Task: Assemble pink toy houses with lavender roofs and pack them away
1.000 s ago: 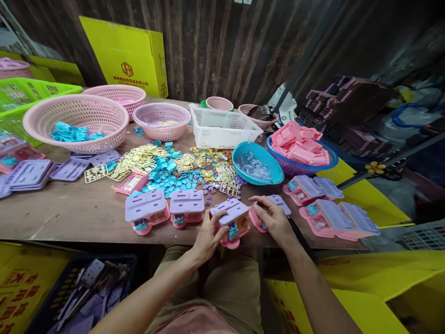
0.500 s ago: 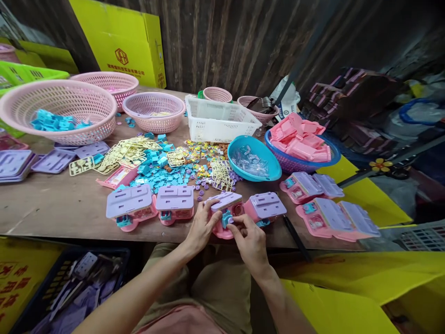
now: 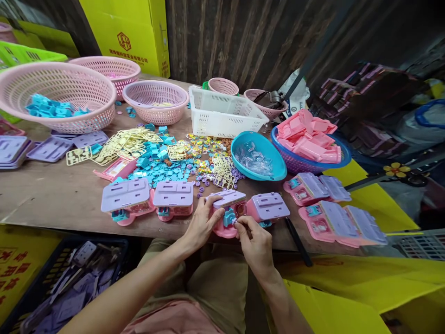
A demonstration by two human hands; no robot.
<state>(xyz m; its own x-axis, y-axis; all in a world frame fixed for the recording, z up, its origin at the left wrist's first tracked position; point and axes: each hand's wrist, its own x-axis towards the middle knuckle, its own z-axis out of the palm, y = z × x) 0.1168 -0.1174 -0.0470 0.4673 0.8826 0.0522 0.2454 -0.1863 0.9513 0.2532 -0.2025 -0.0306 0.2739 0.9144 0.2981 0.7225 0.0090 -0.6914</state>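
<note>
Gripping a purple-roofed toy house in the left hand, with fingers curled over the roof's left end and thumb along the front, and so holding it just to the right of that palm. With the right hand, pinching a small purple piece between thumb and forefinger, close against the blue part at the front of the house. Cannot tell if pressing the piece into that part or only touching it, nor if resting the house on the table or lifting it. Just beyond the right hand, a second toy house; to its right, a black strip. To the left of the left hand, a third toy house, with a fourth toy house farther out. Beyond both hands, scattered blue pieces and a turquoise bowl.
</note>
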